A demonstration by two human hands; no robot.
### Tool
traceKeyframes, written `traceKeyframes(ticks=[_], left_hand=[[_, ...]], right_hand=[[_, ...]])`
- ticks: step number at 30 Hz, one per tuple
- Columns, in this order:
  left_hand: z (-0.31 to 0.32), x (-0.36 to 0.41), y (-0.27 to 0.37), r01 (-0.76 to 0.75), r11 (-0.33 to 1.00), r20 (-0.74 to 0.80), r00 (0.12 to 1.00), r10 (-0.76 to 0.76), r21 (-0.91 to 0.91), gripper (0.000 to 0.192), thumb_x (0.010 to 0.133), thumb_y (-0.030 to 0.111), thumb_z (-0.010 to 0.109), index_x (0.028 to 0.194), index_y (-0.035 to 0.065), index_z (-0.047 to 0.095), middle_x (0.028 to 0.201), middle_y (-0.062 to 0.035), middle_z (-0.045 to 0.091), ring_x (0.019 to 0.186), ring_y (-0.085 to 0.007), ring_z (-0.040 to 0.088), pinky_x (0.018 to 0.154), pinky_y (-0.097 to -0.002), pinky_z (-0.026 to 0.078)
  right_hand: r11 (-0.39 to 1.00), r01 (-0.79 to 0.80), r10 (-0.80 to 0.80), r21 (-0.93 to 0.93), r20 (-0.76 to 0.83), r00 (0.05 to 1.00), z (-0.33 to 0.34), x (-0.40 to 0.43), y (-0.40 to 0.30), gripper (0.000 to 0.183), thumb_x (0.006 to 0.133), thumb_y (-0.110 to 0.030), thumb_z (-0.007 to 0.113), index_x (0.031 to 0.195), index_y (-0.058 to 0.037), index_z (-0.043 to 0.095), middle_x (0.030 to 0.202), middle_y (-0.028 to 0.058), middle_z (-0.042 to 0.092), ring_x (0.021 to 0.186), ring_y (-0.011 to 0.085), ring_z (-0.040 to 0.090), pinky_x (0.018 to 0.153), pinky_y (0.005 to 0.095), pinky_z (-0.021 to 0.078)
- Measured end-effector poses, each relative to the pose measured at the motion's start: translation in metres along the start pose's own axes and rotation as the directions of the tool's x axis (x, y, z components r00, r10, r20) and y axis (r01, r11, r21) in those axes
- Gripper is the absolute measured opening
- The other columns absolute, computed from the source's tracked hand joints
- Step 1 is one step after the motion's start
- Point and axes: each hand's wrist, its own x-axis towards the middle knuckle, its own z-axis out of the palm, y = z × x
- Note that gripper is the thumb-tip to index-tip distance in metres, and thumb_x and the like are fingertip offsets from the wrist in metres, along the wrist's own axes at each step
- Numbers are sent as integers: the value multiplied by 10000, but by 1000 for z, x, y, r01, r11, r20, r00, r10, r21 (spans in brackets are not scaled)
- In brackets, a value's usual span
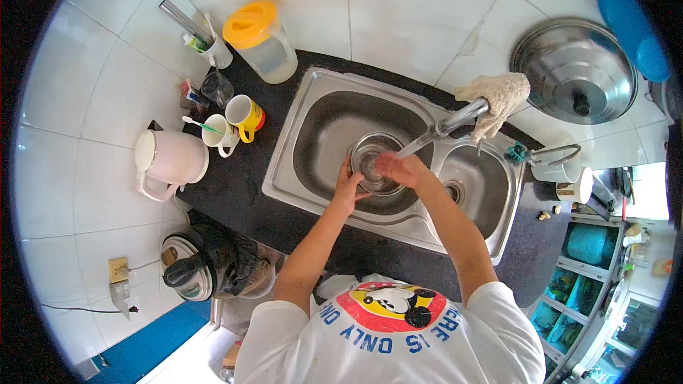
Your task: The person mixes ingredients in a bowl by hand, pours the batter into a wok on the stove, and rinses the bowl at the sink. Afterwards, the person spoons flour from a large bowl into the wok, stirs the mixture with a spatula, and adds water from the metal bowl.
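Observation:
A round stainless steel bowl point(368, 144) is held in the large left basin of a double sink point(320, 170). My left hand point(348, 188) grips the bowl by its left rim, thumb on the near side. Over the bowl's right part, my right hand point(400, 169) reaches in with its fingers blurred, and whether it holds anything is hidden. From the metal faucet point(461, 117) a stream of water point(416, 144) runs down by my right hand into the bowl. Clear water seems to lie in the bowl.
A beige cloth point(499, 101) hangs over the faucet. Left of the sink stand a yellow-lidded pitcher point(261, 45), a yellow mug point(244, 114), a white mug point(217, 134) with a toothbrush, and a pink kettle point(173, 157). A large metal lid point(576, 72) leans on the wall at right.

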Motion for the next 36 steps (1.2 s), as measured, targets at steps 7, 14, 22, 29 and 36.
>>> traceKeyframes(ticks=[7, 14, 22, 29, 36], left_hand=[[-5, 5, -4, -42, 998, 48, 998, 45, -52, 662, 792, 152, 521, 1380, 272, 241, 1278, -34, 452, 1079, -262, 535, 794, -523, 509], [-6, 2, 2, -29, 992, 93, 995, 41, -124, 692, 763, 119, 502, 1384, 253, 225, 1303, -53, 399, 1130, -271, 477, 807, -541, 501], [7, 1, 6, -2, 988, 110, 994, 19, -156, 623, 782, 103, 491, 1348, 260, 282, 1257, -45, 447, 1098, -279, 508, 822, -543, 491], [11, 3, 12, -69, 978, 70, 994, 85, -197, 676, 722, 43, 495, 1335, 256, 305, 1288, -46, 414, 1164, -280, 442, 890, -563, 434], [7, 12, -2, 83, 932, 172, 985, -22, -353, 611, 703, 57, 480, 1278, 227, 359, 1264, -77, 441, 1144, -302, 461, 890, -559, 433]], right_hand=[[-406, 355, -235, -842, 472, 850, 14, 22, -7, 373, 859, -168, 524, 1207, -35, 510, 1219, 157, 521, 1172, 308, 466, 1003, 416, 363], [-900, 406, 201, -162, 671, 714, 25, -2, -11, 448, 738, -65, 548, 1184, -25, 527, 1250, 162, 501, 1229, 331, 411, 1037, 406, 329], [42, 446, -307, -894, 413, 857, -1, 13, -26, 288, 881, -171, 482, 1112, -12, 550, 1183, 163, 538, 1108, 317, 504, 950, 411, 404], [996, 80, -84, -28, -152, 985, 35, 15, -27, 449, 901, -241, 496, 1197, 89, 425, 1240, 206, 458, 1137, 330, 444, 982, 442, 370], [989, 141, -139, 50, -49, 989, 40, -68, -32, 467, 896, -260, 508, 1221, 63, 416, 1287, 208, 415, 1188, 342, 395, 1006, 505, 328]])
